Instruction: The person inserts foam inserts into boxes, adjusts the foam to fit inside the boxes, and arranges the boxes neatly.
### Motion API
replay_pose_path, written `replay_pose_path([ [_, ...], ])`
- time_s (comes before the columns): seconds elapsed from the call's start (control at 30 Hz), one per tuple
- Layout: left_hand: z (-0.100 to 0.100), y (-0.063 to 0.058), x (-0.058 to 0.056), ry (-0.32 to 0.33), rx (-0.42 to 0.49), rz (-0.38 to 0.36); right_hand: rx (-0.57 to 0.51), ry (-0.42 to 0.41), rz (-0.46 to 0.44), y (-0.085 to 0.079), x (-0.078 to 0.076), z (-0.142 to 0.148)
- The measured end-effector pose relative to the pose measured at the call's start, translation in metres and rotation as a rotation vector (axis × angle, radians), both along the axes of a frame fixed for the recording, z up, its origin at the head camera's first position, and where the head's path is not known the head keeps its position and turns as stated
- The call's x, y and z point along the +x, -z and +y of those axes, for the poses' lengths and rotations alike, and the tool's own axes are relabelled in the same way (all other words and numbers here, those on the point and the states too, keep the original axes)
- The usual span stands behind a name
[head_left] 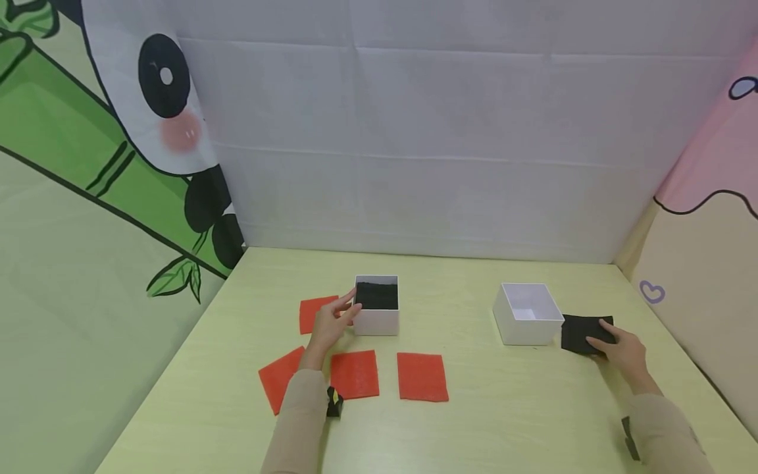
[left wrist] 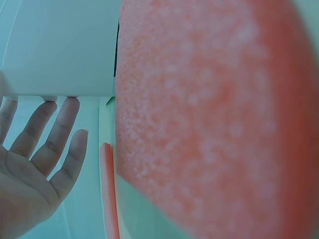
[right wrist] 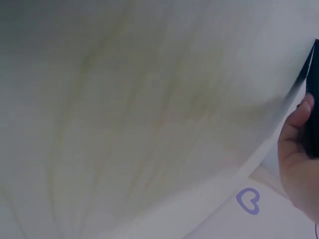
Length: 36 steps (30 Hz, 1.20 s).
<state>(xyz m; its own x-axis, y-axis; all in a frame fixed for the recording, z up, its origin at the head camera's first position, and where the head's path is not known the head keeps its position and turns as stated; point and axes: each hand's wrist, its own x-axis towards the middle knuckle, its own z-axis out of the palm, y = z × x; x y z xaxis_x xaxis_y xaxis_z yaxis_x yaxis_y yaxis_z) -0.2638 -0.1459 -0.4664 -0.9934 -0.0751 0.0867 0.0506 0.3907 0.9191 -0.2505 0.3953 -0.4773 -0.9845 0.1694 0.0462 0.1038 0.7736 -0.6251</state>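
On the left stands a white open box [head_left: 376,324] with a black square piece [head_left: 376,296] filling its opening. My left hand [head_left: 330,324] rests against that box's left side, fingers extended; the left wrist view shows the fingertips [left wrist: 73,102] touching its wall. At the right, my right hand [head_left: 626,352] pinches the right edge of a flat black square pad [head_left: 579,332], thumb nearer me. In the right wrist view only part of the right hand [right wrist: 296,149] and a dark strip of the pad [right wrist: 314,104] show. The pad lies beside a second white box [head_left: 529,331], whose visible inside is bare.
Several red square pads lie around the left box: one behind the left hand [head_left: 309,316], one partly under the forearm [head_left: 279,380], two nearer the front [head_left: 355,376]. The pale table [head_left: 474,421] meets a grey cloth backdrop [head_left: 444,131] at the back.
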Motion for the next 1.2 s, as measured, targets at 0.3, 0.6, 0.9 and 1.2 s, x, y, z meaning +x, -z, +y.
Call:
replay_pose_path([
  [0.3, -0.001, 0.002, -0.001, -0.003, 0.007, 0.003, -0.201, 0.068, -0.062, -0.006, 0.005, -0.002],
  [0.6, 0.000, 0.004, -0.003, 0.004, 0.012, 0.018, -0.497, 0.038, -0.067, -0.007, 0.018, -0.004],
  [0.9, 0.001, 0.002, -0.003, 0.001, 0.011, 0.010, -0.540, 0.018, -0.087, -0.012, 0.032, -0.006],
  [1.2, 0.001, 0.002, -0.003, -0.004, 0.006, 0.004, -0.602, -0.007, -0.079, -0.015, 0.042, -0.005],
])
